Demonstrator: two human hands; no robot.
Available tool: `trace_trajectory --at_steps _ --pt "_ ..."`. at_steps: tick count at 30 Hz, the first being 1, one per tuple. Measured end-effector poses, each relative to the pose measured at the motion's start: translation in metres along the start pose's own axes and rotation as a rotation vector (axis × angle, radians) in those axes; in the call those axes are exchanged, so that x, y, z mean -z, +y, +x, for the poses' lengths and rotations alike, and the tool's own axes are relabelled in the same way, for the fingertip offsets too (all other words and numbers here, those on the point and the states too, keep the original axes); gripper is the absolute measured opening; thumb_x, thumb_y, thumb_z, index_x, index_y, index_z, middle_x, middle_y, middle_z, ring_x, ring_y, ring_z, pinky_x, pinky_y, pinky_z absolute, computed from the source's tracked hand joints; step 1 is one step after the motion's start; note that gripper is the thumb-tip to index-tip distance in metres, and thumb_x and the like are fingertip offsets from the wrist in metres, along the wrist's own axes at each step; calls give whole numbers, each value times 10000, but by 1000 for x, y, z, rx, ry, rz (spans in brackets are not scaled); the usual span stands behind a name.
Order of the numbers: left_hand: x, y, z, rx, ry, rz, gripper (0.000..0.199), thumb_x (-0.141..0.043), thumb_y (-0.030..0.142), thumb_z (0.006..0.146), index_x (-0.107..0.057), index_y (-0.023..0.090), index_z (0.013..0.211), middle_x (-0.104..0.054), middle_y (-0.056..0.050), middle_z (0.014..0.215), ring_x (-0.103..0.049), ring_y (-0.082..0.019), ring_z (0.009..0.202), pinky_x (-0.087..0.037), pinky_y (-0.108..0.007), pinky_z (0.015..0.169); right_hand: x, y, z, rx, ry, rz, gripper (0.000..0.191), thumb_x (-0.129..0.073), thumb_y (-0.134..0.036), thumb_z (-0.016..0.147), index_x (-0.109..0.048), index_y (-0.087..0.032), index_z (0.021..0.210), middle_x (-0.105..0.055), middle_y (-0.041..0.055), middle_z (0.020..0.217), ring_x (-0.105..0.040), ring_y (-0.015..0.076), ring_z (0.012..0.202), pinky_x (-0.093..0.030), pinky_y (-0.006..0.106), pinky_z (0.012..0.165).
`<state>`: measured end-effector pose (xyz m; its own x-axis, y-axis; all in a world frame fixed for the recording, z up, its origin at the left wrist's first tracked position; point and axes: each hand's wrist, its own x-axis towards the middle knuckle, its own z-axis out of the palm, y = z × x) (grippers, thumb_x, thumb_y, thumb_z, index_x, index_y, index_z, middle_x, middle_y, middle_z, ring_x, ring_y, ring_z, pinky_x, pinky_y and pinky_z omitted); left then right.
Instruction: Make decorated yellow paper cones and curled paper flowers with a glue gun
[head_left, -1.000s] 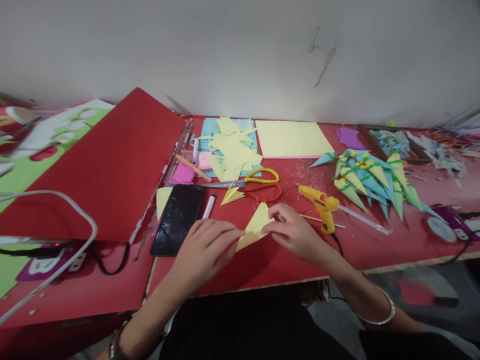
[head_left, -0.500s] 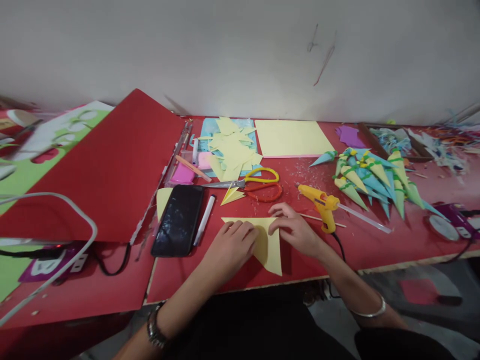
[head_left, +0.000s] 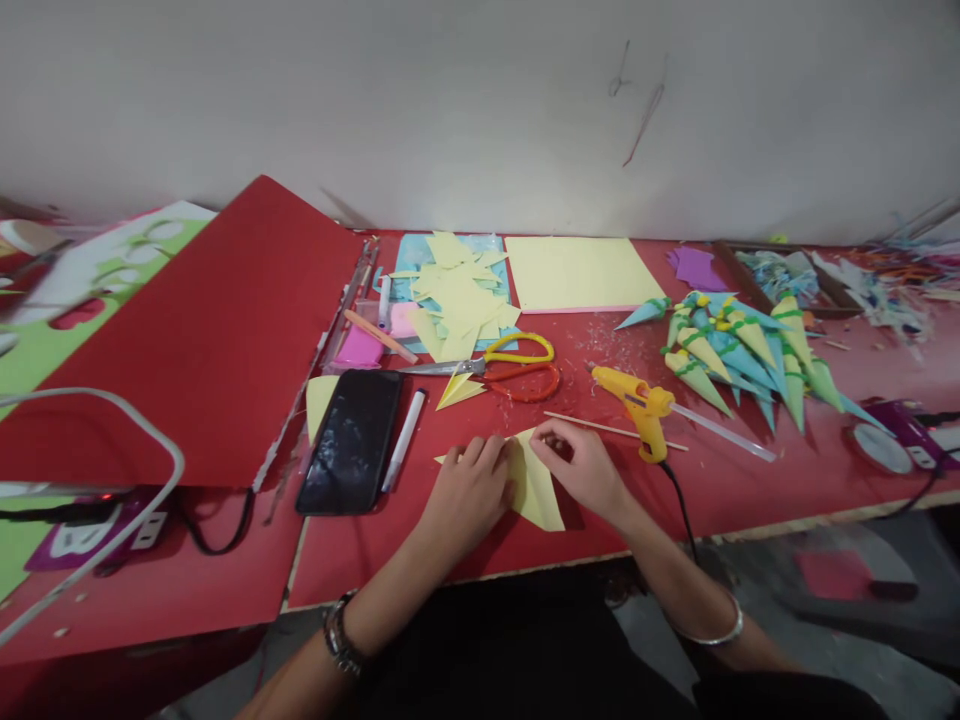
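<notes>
A pale yellow paper piece (head_left: 536, 493) lies at the front of the red table, with its upper edge lifted or curled between my hands. My left hand (head_left: 472, 495) rests over its left part, fingers bent and close together on the paper. At the paper's upper right corner my right hand (head_left: 577, 463) has thumb and fingertips brought together on the edge. Just behind my hands are scissors (head_left: 495, 372) with yellow and red handles, and a small folded yellow piece (head_left: 459, 390). The left fingertips are partly hidden by the hand.
A black phone (head_left: 351, 440) and a marker (head_left: 405, 440) lie on the left. To the right are a thin stick (head_left: 600, 426), a yellow glue gun (head_left: 637, 398) with its cable and a pile of paper cones (head_left: 739, 345). Yellow scraps (head_left: 457, 295) lie behind the scissors.
My right hand has closed its fingers on the paper's upper corner and moved slightly left. The paper's top edge has turned and lifted, and the thin stick shows more. The view has shifted slightly.
</notes>
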<state>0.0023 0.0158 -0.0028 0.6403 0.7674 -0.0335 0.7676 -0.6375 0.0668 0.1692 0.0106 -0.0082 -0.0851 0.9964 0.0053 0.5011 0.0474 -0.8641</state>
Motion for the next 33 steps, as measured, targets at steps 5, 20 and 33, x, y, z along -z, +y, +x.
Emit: trace_trajectory --at_steps 5,20,33 --pt "1 0 1 38 22 22 347 -485 245 842 -500 101 1158 -569 -100 1056 -515 -231 914 -424 -376 755 -3 2 8 26 18 -36 163 -441 -242 807 -549 -189 917 -495 -32 611 -509 135 566 -398 233 567" --pt "-3 8 4 99 45 56 372 -451 214 841 -500 109 1195 -566 -103 1058 -509 -231 887 -435 -368 690 -8 5 5 -8 42 -211 142 -407 -218 835 -539 -198 886 -612 -27 600 -586 147 570 -409 247 617" --pt "-6 16 6 114 47 91 410 -420 137 839 -458 78 1243 -575 -121 1083 -515 -243 920 -443 -385 727 -17 8 -6 49 115 -437 207 -399 -143 833 -598 -202 822 -682 27 756 -575 163 617 -346 301 725"
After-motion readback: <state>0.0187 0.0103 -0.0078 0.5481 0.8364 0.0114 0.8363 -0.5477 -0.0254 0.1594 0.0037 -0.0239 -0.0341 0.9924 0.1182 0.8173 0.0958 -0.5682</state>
